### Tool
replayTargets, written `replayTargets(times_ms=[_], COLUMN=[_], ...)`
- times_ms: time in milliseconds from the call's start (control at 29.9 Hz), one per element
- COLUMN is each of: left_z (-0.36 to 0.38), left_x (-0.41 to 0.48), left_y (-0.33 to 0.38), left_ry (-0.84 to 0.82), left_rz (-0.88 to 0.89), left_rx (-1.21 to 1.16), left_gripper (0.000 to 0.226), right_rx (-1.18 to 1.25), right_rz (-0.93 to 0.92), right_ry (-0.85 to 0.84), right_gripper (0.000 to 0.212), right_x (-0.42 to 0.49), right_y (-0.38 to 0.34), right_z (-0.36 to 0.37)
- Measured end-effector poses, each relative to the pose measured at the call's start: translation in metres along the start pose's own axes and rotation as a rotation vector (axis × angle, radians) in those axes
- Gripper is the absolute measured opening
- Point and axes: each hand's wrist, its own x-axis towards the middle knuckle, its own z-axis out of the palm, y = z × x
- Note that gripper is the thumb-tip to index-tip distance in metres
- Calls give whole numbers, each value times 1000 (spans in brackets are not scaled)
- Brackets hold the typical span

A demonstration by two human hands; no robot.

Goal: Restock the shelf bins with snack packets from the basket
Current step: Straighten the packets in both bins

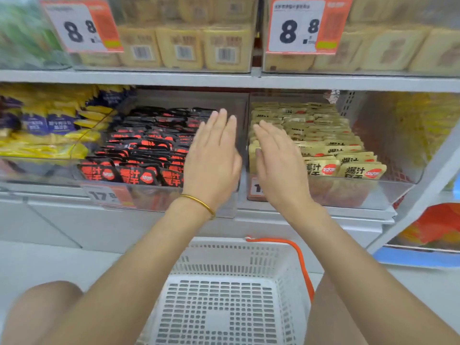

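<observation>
White slotted basket (224, 307) lay below, left hand (211, 160) and right hand (278, 165) flat-fingered, holding nothing, over black-red packets (139, 155) and gold packets (331, 145), price tags (302, 26) read 8.8

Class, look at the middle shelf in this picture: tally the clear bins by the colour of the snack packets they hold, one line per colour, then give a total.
Yellow and blue packets: 1 bin
Black and red packets: 1 bin
Gold packets: 1 bin
Yellow packets, far right, blurred: 1 bin
Total: 4 bins

Left grip (214, 158), right grip (278, 160): flat, empty
</observation>
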Motion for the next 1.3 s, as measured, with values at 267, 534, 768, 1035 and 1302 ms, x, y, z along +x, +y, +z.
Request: replayTargets(times_ms=[267, 534, 768, 1035, 1302], left_z=[-13, -13, -1, 21, 35], left_x=[-4, -5, 12, 40, 68], left_y=[-142, -164, -177, -188, -202], left_ry=[-527, -670, -737, -717, -686], left_rz=[-200, -191, -164, -131, -136], left_rx=[112, 52, 74, 73, 78], left_gripper=[51, 53, 56, 59, 58], right_rx=[521, 517, 590, 634, 593], right_rz=[566, 670, 722, 761, 799], right_ry=[-288, -510, -467, -422, -403], right_gripper=[49, 62, 75, 62, 50], right_x=[30, 39, 62, 82, 108], right_y=[-108, -107, -109, -89, -73], right_z=[83, 98, 103, 112, 126])
